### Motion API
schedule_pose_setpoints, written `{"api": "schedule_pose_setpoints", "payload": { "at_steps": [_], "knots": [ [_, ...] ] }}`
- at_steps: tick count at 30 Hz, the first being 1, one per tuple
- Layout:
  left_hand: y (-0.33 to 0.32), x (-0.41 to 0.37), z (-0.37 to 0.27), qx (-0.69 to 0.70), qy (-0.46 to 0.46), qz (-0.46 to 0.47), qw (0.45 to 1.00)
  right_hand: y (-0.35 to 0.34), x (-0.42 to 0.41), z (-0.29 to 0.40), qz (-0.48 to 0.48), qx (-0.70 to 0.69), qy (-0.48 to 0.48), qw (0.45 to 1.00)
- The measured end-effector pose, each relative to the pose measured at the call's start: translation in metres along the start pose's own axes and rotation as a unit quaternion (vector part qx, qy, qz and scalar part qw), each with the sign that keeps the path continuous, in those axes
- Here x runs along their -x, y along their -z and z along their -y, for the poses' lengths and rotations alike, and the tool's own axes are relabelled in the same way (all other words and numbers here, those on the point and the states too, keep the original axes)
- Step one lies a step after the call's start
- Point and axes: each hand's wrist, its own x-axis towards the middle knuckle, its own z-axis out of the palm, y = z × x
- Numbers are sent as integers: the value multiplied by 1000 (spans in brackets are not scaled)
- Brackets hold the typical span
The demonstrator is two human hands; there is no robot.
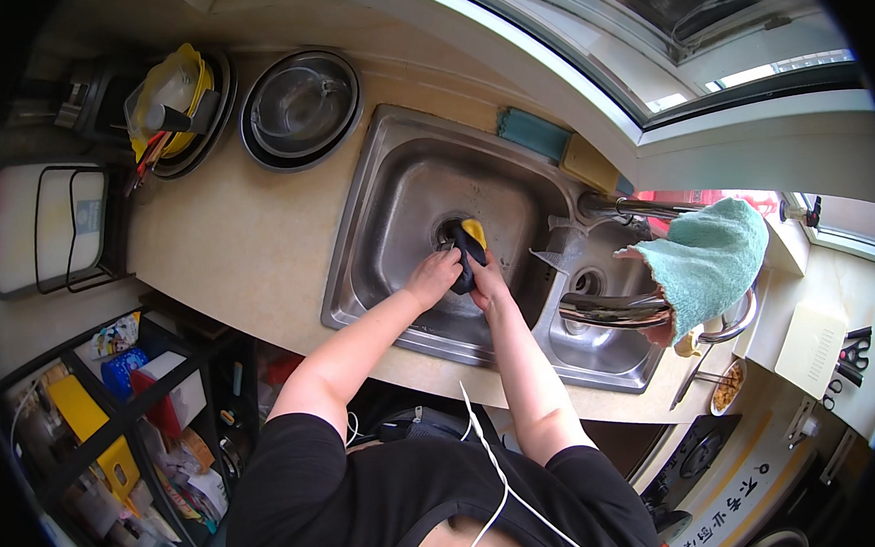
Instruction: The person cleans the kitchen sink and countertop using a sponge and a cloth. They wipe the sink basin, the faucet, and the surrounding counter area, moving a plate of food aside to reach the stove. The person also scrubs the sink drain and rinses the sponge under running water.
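Over the large basin of a steel sink (403, 200), both hands grip a small dark cloth item (468, 260) with a yellow end; it may be a sock. My left hand (436, 277) pinches its left side near the drain (446, 229). Around its right side closes my right hand (489, 279), the yellow part sticking up past the fingers. Part of the drain is hidden behind the cloth. Beside the right forearm lies the smaller basin (615, 356), with its own drain (587, 282).
A curved chrome faucet (613, 312) reaches over the small basin, with a teal towel (707, 257) draped on it. Clear plastic (567, 243) hangs on the divider. Metal bowls (299, 105) and a yellow colander (198, 100) stand left. A white cable (494, 469) hangs before my chest.
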Motion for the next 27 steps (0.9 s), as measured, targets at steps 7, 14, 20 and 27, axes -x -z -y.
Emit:
{"api": "schedule_pose_setpoints", "payload": {
  "at_steps": [7, 14, 20, 27],
  "knots": [
    [20, -6, 7, 104, 22, -197, 975, 1, 2, -4, 47, -96, -74, 992],
    [27, -16, 4, 203, 74, -16, 976, -9, 13, 3, 159, -31, -136, 977],
    [22, -8, -2, 192, 140, -64, 969, -44, 48, 28, 79, 231, -129, 961],
    [12, -10, -9, 156, 210, 5, 965, 8, 13, -7, 69, 581, 267, 766]
  ]
}}
